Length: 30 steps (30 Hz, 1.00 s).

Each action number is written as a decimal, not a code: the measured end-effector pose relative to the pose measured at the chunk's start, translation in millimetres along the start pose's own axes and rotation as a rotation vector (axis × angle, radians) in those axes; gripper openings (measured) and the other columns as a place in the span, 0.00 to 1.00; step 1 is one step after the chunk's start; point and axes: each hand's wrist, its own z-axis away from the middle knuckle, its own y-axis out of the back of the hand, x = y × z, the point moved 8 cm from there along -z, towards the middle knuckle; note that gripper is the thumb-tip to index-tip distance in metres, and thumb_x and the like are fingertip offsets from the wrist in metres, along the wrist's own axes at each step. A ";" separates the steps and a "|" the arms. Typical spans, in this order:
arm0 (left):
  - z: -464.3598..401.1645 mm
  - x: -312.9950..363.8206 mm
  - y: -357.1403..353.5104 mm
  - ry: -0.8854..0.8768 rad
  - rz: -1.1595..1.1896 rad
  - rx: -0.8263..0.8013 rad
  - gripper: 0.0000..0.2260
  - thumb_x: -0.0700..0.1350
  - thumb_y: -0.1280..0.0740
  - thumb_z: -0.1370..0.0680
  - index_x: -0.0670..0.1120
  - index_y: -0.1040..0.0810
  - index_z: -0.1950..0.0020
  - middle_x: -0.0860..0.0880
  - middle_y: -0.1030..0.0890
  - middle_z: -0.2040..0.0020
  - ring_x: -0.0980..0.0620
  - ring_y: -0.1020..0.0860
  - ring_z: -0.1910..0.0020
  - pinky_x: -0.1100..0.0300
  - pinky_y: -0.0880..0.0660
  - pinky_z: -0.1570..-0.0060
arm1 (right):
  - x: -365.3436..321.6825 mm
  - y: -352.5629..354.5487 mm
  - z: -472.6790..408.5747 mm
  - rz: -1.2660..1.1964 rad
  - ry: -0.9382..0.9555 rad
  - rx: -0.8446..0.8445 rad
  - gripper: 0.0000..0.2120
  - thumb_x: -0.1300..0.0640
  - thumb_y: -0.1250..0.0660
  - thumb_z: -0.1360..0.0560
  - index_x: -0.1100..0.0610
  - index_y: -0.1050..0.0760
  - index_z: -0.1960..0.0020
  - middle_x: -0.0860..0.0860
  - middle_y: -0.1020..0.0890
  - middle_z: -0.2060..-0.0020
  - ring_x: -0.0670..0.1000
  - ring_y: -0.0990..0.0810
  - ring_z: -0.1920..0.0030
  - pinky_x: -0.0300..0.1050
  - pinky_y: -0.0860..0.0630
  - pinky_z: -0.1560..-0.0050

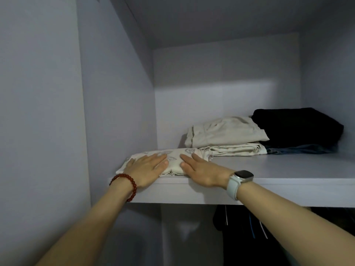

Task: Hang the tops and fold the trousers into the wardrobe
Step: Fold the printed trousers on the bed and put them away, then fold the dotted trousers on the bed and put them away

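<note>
Wardrobe shelf [288, 169], near-left edge: I've got left hand [148, 168] and right hand [199, 169] flat, fingers straight, on folded trousers [172, 160]; soft, light, I'd lift from underneath.

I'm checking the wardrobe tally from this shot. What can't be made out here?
Head view only:
- Patterned bundle: garment type unclear; left hand and right hand rest flat on it.
- Black pile: count lost in darkness.
- Hanging clothes: shelf, right arm and bottom edge hide most.
</note>
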 end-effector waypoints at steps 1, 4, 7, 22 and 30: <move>-5.2 -6.0 -0.2 0.011 -0.013 -0.025 0.23 0.61 0.58 0.20 0.59 0.50 0.24 0.56 0.49 0.23 0.52 0.49 0.24 0.47 0.54 0.27 | -3.2 -2.1 -6.1 0.005 -0.011 -0.027 0.26 0.46 0.60 0.18 0.53 0.59 0.23 0.55 0.53 0.24 0.55 0.58 0.24 0.51 0.58 0.25; -17.6 -20.5 -6.9 0.018 0.006 -0.138 0.24 0.62 0.58 0.20 0.59 0.52 0.24 0.56 0.50 0.23 0.52 0.51 0.24 0.48 0.54 0.27 | -4.6 -11.1 -20.1 -0.004 -0.088 -0.094 0.26 0.43 0.60 0.19 0.49 0.61 0.24 0.55 0.58 0.24 0.57 0.59 0.24 0.54 0.59 0.26; -19.6 -25.6 -1.4 0.033 0.029 -0.041 0.25 0.62 0.55 0.20 0.58 0.48 0.24 0.53 0.47 0.23 0.51 0.47 0.25 0.48 0.51 0.27 | -2.5 -5.1 -21.4 0.025 -0.115 -0.002 0.26 0.42 0.58 0.19 0.48 0.56 0.24 0.56 0.54 0.24 0.60 0.53 0.25 0.59 0.54 0.26; 330.2 16.7 -53.5 0.247 0.563 0.580 0.16 0.50 0.40 0.26 0.46 0.22 0.41 0.54 0.24 0.45 0.55 0.26 0.43 0.66 0.33 0.43 | -89.0 -122.2 214.1 -0.612 0.303 0.463 0.13 0.57 0.43 0.24 0.60 0.23 0.47 0.50 0.20 0.52 0.51 0.22 0.50 0.44 0.27 0.46; 665.4 -23.1 -169.3 1.020 0.593 0.351 0.10 0.45 0.35 0.24 0.46 0.21 0.45 0.52 0.20 0.50 0.56 0.23 0.51 0.69 0.31 0.51 | -237.3 -331.3 374.7 -0.753 0.317 -0.385 0.09 0.62 0.40 0.22 0.59 0.22 0.47 0.52 0.18 0.54 0.53 0.20 0.52 0.43 0.26 0.48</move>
